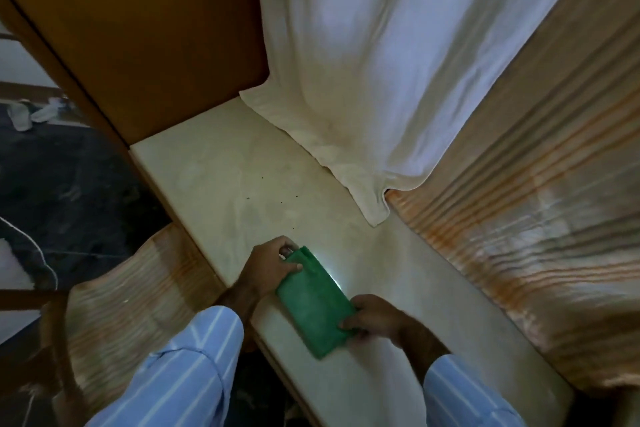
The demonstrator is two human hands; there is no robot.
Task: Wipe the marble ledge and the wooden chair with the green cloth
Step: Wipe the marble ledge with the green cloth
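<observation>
Folded green fabric cloth (313, 302): lay flat on pale marble ledge (225, 177). Left hand (268, 267) pinched far corner; right hand (372, 317) gripped near edge. Judged light, limp, easily bunched.

Left hand (268, 263) and right hand (372, 317) reach forward — fingers pinched shut, forearms sleeved

Ledge (242, 166): runs from 11 o'clock, at the cabinet (145, 35), down to 5 o'clock.
Cloth (317, 302): lying on the ledge at 6 o'clock, left hand (270, 267) on its far end, right hand (375, 317) on its near end.
Curtain (398, 62): hanging at 1 o'clock, hem resting on the ledge.
Chair (55, 340): at 8 o'clock, off the ledge.
</observation>
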